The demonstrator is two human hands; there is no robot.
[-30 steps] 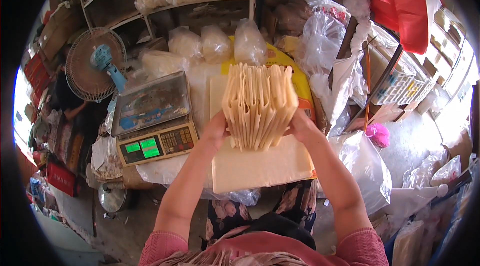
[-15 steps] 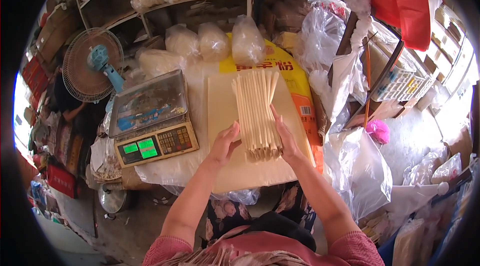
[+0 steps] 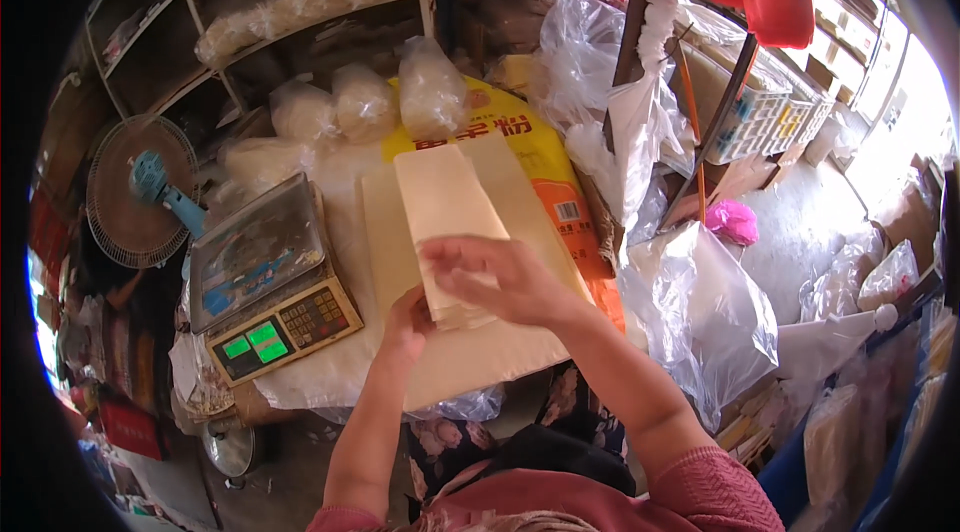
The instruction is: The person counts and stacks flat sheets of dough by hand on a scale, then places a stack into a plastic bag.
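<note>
A long, flat-sided bundle wrapped in cream paper (image 3: 445,197) lies on a stack of larger cream sheets (image 3: 385,242). The pale sticks seen earlier are hidden now. My left hand (image 3: 408,324) is closed on the bundle's near left corner, its fingertips partly behind the paper. Over the near end of the wrap hovers or rests my right hand (image 3: 495,277), fingers stretched to the left and a little blurred; contact is hard to judge.
Left of the sheets stands a scale (image 3: 265,272) with a lit green display, a fan (image 3: 145,187) beyond it. Filled plastic bags (image 3: 432,87) sit at the back on a yellow sack (image 3: 515,137). Clear plastic bags (image 3: 700,317) hang at the right.
Cream paper now covers the sticks that stood bare between my hands. My right hand has crossed left over the bundle; my left hand is lower at its corner. The view has shifted.
</note>
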